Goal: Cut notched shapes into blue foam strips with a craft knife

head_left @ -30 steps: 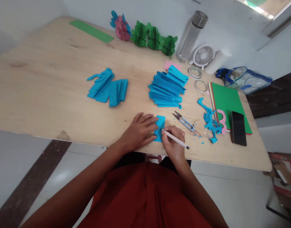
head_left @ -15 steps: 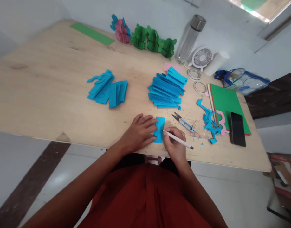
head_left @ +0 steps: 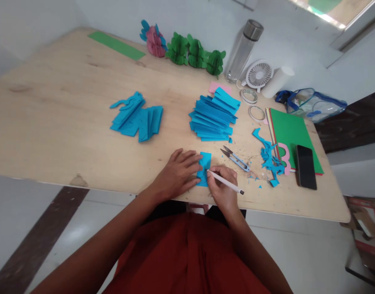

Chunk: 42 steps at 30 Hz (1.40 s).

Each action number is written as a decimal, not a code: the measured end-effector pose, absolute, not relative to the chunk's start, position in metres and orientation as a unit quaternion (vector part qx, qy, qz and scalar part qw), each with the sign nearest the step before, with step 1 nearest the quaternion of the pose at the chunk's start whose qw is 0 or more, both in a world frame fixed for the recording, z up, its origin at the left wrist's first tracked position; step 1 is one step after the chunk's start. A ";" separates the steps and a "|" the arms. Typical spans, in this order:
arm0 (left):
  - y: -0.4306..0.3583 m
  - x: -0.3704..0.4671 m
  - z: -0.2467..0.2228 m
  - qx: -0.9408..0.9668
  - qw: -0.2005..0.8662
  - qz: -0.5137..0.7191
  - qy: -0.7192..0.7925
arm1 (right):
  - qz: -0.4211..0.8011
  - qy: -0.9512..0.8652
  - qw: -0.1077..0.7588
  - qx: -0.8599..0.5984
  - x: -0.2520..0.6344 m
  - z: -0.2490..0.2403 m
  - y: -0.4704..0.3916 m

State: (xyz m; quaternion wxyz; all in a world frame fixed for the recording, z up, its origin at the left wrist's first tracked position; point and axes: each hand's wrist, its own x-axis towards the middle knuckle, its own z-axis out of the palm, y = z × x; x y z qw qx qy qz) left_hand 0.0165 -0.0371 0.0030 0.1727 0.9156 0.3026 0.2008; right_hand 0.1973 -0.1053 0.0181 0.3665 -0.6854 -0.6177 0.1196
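A small blue paper strip [head_left: 205, 159] lies upright to me near the table's front edge. Spread flat, my left hand [head_left: 178, 173] presses the strip's left side with its fingertips. My right hand [head_left: 222, 188] grips a white pen [head_left: 227, 182], its tip down on the paper and its dark end pointing right. Faint curved lines seem to show on the strip, partly hidden by the fingers. Just right of the strip's top lie thread snips [head_left: 235, 158], blades apart. Beyond it is a stack of folded blue paper strips [head_left: 213, 116].
More blue pieces [head_left: 137, 116] lie left. On the right are blue scraps [head_left: 270, 159], a phone [head_left: 306, 167] on green sheets [head_left: 294, 130], and tape rolls [head_left: 248, 96]. Along the wall stand green paper shapes [head_left: 196, 53], a bottle [head_left: 244, 51] and a fan [head_left: 259, 74].
The pen tip and my right hand have shifted slightly left and down over the blue strip. My left hand stays on the paper. The view has moved a little.
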 end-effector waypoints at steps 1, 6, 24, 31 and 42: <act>-0.037 0.016 0.002 0.916 0.171 0.203 0.302 | 0.119 -0.620 0.365 -0.685 0.197 0.018 -0.105; -0.037 0.017 -0.002 0.913 0.167 0.214 0.306 | 0.109 -0.621 0.364 -0.685 0.196 0.018 -0.105; -0.037 0.017 0.004 0.916 0.174 0.196 0.303 | 0.104 -0.616 0.372 -0.686 0.198 0.017 -0.103; -0.037 0.017 0.005 0.917 0.169 0.197 0.303 | 0.103 -0.616 0.371 -0.688 0.198 0.018 -0.101; -0.039 0.018 0.004 0.921 0.163 0.193 0.297 | 0.099 -0.614 0.371 -0.689 0.198 0.016 -0.101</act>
